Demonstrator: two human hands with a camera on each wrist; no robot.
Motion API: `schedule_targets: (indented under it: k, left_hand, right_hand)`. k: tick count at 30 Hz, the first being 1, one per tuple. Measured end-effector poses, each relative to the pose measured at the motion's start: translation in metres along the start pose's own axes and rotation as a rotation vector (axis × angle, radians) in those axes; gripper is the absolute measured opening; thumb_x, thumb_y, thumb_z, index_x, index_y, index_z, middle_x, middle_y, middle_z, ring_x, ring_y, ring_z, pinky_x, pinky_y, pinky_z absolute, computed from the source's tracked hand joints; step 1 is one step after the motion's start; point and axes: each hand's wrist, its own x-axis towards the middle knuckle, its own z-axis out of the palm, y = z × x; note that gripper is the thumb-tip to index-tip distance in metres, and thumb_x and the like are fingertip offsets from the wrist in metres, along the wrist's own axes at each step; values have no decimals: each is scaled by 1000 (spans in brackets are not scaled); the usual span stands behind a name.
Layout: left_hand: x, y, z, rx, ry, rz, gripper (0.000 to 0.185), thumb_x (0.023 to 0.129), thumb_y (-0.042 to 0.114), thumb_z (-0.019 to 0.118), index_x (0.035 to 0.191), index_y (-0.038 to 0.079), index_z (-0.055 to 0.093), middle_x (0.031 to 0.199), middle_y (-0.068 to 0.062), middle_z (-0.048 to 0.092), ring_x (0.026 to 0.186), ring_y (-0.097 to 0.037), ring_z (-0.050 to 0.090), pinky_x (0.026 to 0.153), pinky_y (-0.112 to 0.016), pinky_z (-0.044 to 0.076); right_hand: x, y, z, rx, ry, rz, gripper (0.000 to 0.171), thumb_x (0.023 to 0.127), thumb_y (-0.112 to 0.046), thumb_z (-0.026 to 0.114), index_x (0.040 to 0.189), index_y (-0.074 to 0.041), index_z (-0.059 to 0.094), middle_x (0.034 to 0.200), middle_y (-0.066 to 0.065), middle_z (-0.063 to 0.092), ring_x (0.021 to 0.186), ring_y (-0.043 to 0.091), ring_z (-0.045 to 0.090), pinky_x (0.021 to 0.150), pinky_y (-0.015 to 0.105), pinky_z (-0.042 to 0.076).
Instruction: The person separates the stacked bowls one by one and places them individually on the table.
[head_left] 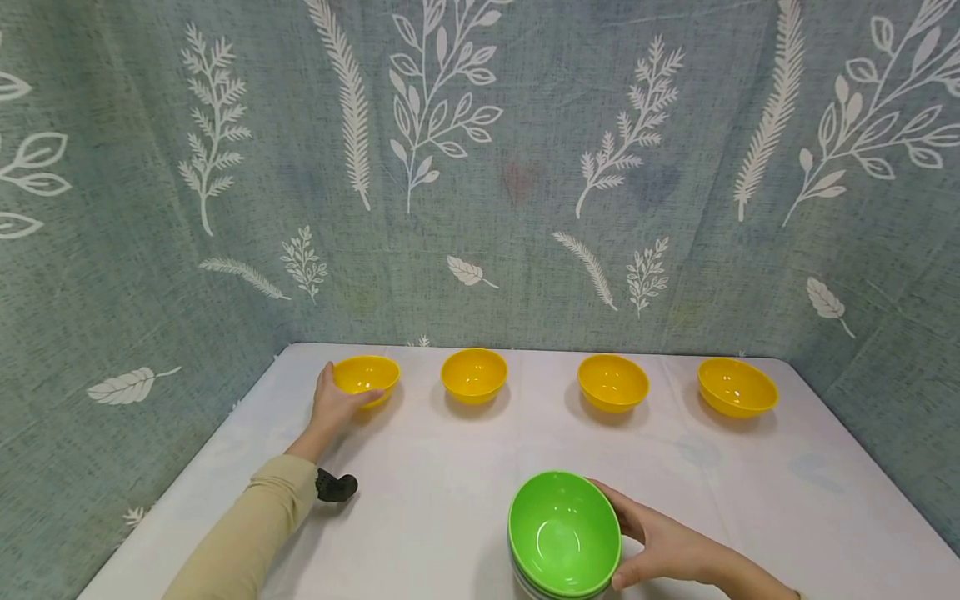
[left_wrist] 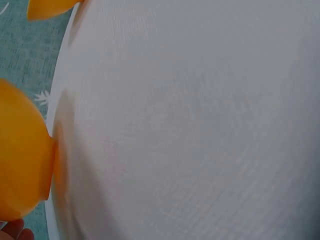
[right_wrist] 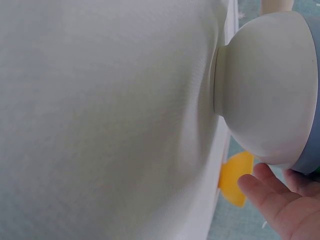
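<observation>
Grey-green fabric [head_left: 517, 275] printed with white leaves is hung behind a white cloth-covered table [head_left: 435, 475]. Nearest the camera, a stack of round, glossy bowls [head_left: 566, 533], green uppermost, white lowest, is held at its right side by the curved right hand [head_left: 660, 537]. Four round, glossy yellow bowls [head_left: 612, 383] are lined along the far edge; the leftmost bowl [head_left: 375, 375] is clasped between the left hand's [head_left: 337, 408] thumb and fingers.
</observation>
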Motion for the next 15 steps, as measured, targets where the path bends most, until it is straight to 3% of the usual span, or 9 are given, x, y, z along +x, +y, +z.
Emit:
schedule_targets:
  k: [4,15]
  left_hand:
    - [2,-3,0,-29,-12,-3,113,74,29,74,145,1,-9,149,-26,-2,135,-41,12,110,-50,14]
    - [8,-8,4,-59,5,-16,114,75,31,74,144,1,-12,150,-24,-6,137,-40,7,111,-49,11]
  right_hand:
    - [0,0,0,-1,3,13,93,77,-19,74,147,-14,14,148,5,26,124,0,35,97,17,31]
    - [1,1,0,-5,9,19,93,76,-21,74,147,-15,14,149,11,24,124,-1,35,97,17,30]
